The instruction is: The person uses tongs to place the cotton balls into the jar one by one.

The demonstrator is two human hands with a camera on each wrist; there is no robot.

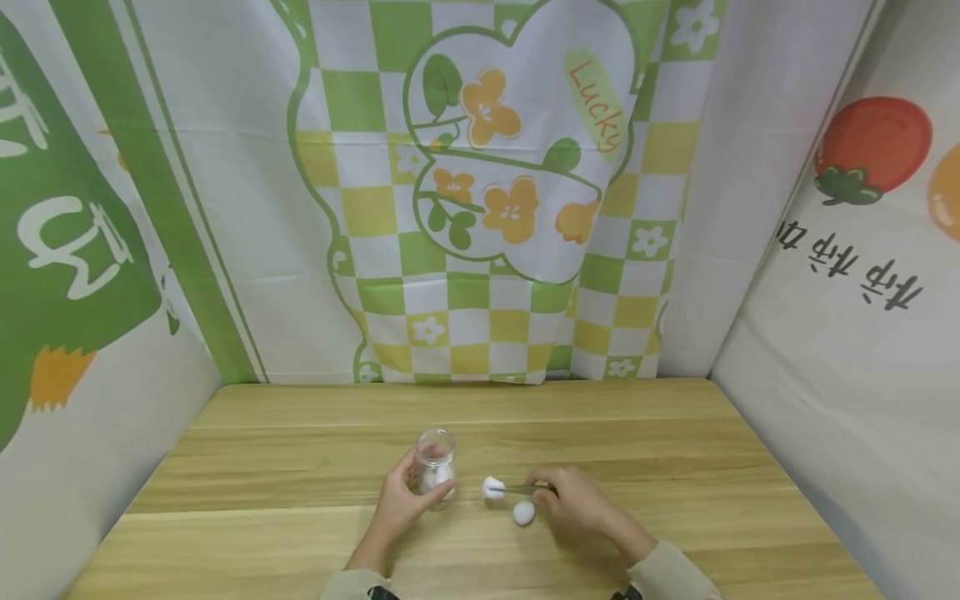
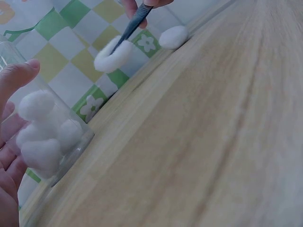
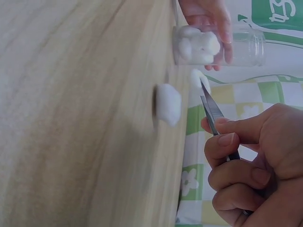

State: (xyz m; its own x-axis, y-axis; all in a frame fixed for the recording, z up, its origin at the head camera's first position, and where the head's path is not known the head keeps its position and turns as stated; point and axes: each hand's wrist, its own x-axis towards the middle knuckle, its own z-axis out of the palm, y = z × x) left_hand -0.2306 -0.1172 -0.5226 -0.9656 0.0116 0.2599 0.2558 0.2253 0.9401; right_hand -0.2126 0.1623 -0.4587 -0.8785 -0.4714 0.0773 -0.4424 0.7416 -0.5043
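Observation:
My left hand (image 1: 402,502) grips a clear glass jar (image 1: 436,451) that stands upright on the table, its mouth uncovered. Several white cotton balls (image 2: 41,137) lie in the jar's lower part. Between thumb and fingers, my right hand (image 1: 576,502) holds metal tweezers (image 3: 211,111). A cotton ball (image 2: 113,56) is caught at the tweezers' tips, raised off the table to the right of the jar. One more cotton ball (image 3: 168,104) rests on the wood, just below the tweezers in the head view.
The wooden table (image 1: 300,450) reaches back to a green and white checked curtain (image 1: 480,333). Printed cloth walls stand at the left (image 1: 150,392) and at the right (image 1: 825,375).

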